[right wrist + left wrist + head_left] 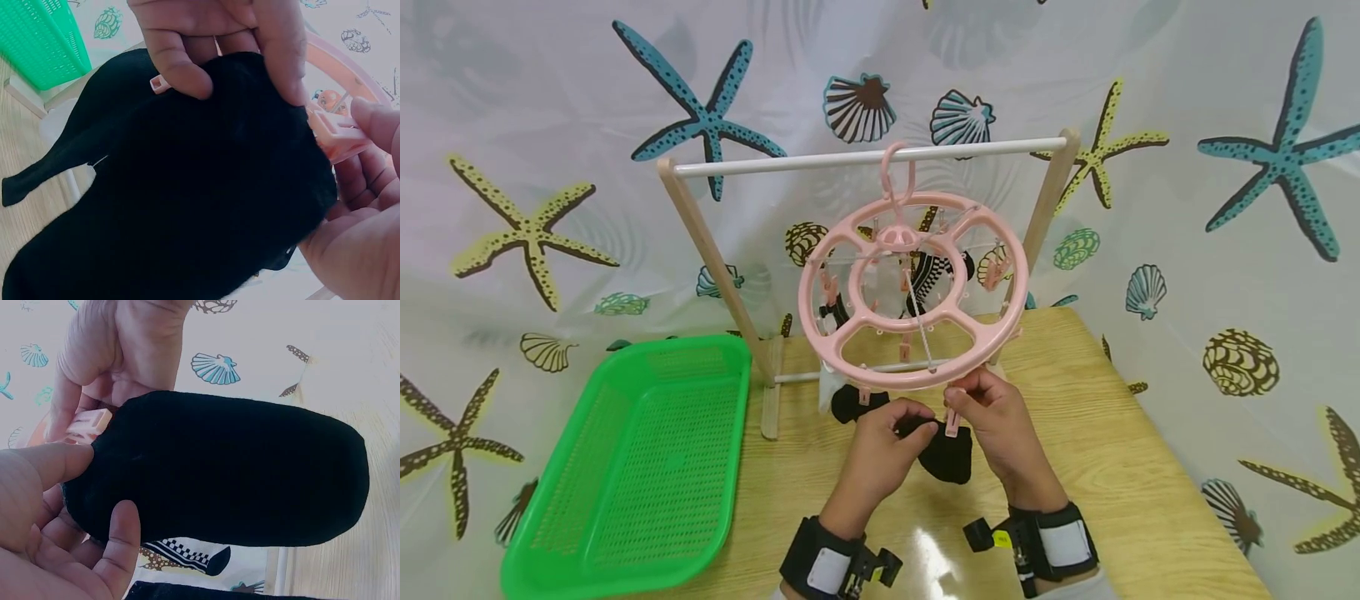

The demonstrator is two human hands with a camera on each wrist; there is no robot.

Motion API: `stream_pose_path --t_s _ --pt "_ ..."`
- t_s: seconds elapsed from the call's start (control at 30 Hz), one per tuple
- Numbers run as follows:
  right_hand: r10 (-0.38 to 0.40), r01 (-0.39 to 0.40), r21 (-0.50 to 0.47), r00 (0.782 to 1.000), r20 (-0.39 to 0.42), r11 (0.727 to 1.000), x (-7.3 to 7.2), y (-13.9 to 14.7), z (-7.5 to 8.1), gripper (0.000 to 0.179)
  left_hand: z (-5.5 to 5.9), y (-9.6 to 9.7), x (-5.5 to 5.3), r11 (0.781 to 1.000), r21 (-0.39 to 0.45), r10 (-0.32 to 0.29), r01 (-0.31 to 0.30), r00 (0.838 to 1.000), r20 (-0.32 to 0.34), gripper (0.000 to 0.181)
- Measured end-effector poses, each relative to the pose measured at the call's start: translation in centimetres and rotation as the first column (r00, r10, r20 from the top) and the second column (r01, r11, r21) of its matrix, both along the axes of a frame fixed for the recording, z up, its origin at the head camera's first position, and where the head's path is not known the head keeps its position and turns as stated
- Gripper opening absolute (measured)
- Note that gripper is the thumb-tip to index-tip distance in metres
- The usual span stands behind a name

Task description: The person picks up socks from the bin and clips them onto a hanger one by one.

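A black sock (947, 458) is held up at the front of a pink round clip hanger (917, 380). My left hand (886, 443) pinches the sock's upper edge between thumb and fingers. My right hand (1000, 421) pinches a pink clothespin (952, 421) that sits at the same edge. In the left wrist view the sock (231, 469) spreads across the middle, with the clothespin (87, 425) at its left end. In the right wrist view the clothespin (337, 132) touches the sock's edge; whether it grips the cloth I cannot tell.
The hanger hooks over a white bar (790, 162) on a wooden stand (718, 271). Another black sock (846, 404) hangs from it at the front left, and a checkered sock (931, 275) at the back. A green basket (741, 433) stands left on the wooden table (1120, 467).
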State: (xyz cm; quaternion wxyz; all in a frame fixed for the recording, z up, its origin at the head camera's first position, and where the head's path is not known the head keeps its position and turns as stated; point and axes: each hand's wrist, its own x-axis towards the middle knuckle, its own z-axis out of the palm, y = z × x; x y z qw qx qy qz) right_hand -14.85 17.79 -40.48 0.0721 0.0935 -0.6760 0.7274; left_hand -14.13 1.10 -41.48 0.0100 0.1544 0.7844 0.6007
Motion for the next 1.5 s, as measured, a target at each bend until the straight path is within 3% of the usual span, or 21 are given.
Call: stream_pose_path --t_s 0.27,0.57,0.83,1.17,1.33,1.5 --pt "-0.016 0.015 0.018 1.0 0.02 1.0 0.1 -0.1 -0.2 0.019 0.0 0.5 0.2 1.0 0.03 0.002 -0.002 1.0 0.005 0.01" --pt "0.138 -0.137 0.081 0.99 -0.008 0.987 0.2 0.1 -0.4 0.028 -0.3 0.3 0.2 0.998 0.054 0.034 -0.034 0.999 -0.001 0.009" --pt "0.16 -0.159 0.077 0.987 -0.007 0.984 0.1 0.2 -0.8 0.023 -0.4 -0.1 0.2 0.996 0.035 0.076 -0.076 0.997 -0.006 0.018" --pt "0.11 -0.11 0.095 0.994 0.011 0.989 -0.3 0.9 -1.0 0.018 -1.5 -1.5 0.6 0.992 0.023 0.121 -0.122 0.992 0.035 0.02" --pt "0.073 -0.07 0.135 0.997 -0.016 0.988 -0.4 1.1 -0.7 0.018 -2.2 -2.1 0.9 0.992 0.027 0.126 -0.127 0.991 0.034 0.019" --pt "0.025 -0.017 0.188 0.999 -0.043 0.982 -0.4 1.3 -0.5 0.023 -2.7 -2.4 1.1 0.993 0.007 0.117 -0.118 0.99 0.084 0.018"
